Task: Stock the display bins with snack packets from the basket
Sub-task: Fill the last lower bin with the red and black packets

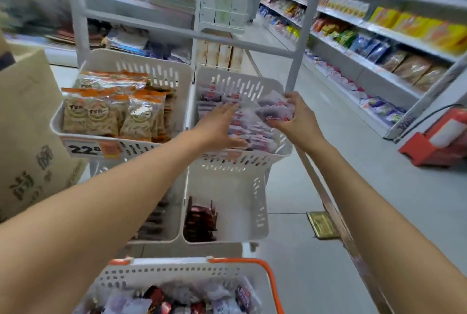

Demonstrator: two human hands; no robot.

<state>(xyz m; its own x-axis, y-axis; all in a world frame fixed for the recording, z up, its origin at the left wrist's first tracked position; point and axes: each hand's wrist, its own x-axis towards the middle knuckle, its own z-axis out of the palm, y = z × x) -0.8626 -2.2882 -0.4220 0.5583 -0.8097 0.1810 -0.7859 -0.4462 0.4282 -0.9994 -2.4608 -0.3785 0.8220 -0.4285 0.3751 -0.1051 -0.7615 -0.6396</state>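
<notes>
Right hand (298, 121) grips packets (274, 110) lengthwise across bin (283, 152).

Brass floor plate (322, 224) there in the grey tiles; right of it a red stand (439, 136), up and right of it shelves (379, 28) of bright packets, far left of it a cardboard box (27, 121)

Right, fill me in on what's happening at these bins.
A person is stocking the upper right bin with snacks. The right hand grips a bunch of packets over the bin, while the left hand lies flat on the packets already inside. The orange-handled basket below holds more packets.
</notes>
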